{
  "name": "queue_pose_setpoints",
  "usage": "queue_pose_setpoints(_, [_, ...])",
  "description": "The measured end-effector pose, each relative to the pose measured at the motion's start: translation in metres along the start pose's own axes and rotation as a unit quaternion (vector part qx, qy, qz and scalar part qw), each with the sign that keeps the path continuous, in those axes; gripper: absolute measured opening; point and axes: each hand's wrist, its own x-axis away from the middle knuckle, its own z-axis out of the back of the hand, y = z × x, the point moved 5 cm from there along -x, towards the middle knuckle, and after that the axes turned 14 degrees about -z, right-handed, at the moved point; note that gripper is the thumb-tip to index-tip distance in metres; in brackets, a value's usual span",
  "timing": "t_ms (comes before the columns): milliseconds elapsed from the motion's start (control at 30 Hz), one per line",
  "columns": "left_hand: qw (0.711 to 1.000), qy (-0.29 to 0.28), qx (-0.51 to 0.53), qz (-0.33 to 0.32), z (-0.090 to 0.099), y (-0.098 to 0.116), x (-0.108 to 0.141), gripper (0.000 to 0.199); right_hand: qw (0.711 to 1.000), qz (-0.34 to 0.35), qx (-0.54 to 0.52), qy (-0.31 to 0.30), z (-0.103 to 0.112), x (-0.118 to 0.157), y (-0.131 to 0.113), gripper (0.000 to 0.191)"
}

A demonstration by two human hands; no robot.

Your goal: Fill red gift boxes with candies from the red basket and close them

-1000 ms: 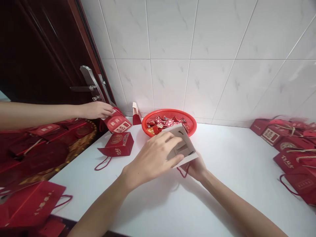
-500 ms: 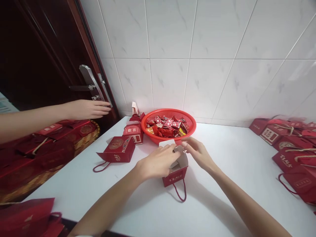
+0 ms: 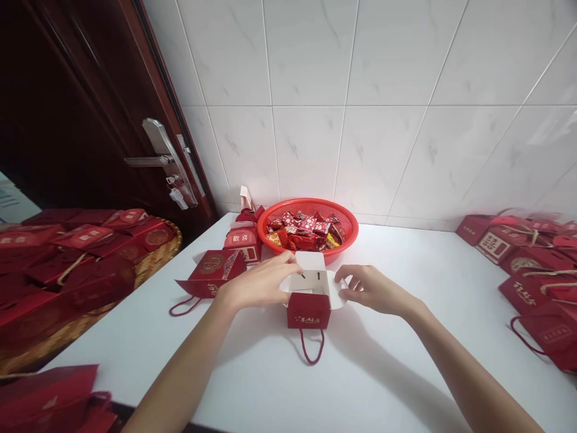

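A small red gift box (image 3: 309, 314) stands upright on the white table, its top open and its white inside facing up. A dark red cord handle (image 3: 312, 355) hangs from its near side onto the table. My left hand (image 3: 259, 284) has thumb and fingers closed on the box's left flap. On the other side, my right hand (image 3: 372, 290) pinches the white right flap, which is folded outward. Just behind the box is a red plastic basket (image 3: 265, 221) holding several wrapped sweets (image 3: 306, 231). Another red box (image 3: 214, 270) lies to the left of my left hand.
More red boxes (image 3: 243, 239) stand left of the basket. Several finished-looking red boxes (image 3: 527, 264) crowd the table's right side. At left, a woven basket (image 3: 155, 258) is piled with red boxes, beside a dark door (image 3: 90, 120). A tiled wall (image 3: 387, 150) closes off the back.
The box has turned to face me squarely and its side flaps have spread outward. My left hand moved left, off its top. Another person's arm at the left has gone from view.
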Motion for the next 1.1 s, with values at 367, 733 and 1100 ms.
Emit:
queue_pose_setpoints(367, [0.993, 0.076, 0.045, -0.074, 0.039, -0.015, -0.020, 0.032, 0.986, 0.136, -0.083, 0.056, 0.015, 0.012, -0.032, 0.028])
queue_pose_setpoints(733, [0.996, 0.080, -0.038, 0.007, 0.033, -0.097, -0.109, 0.022, 0.978, 0.150, -0.092, 0.113, 0.028, 0.011, -0.027, 0.024])
queue_pose_setpoints(1100, [0.969, 0.199, 0.126, -0.079, 0.041, -0.094, -0.104, 0.030, 0.947, 0.078, -0.272, 0.152, 0.040, -0.018, -0.007, 0.030])
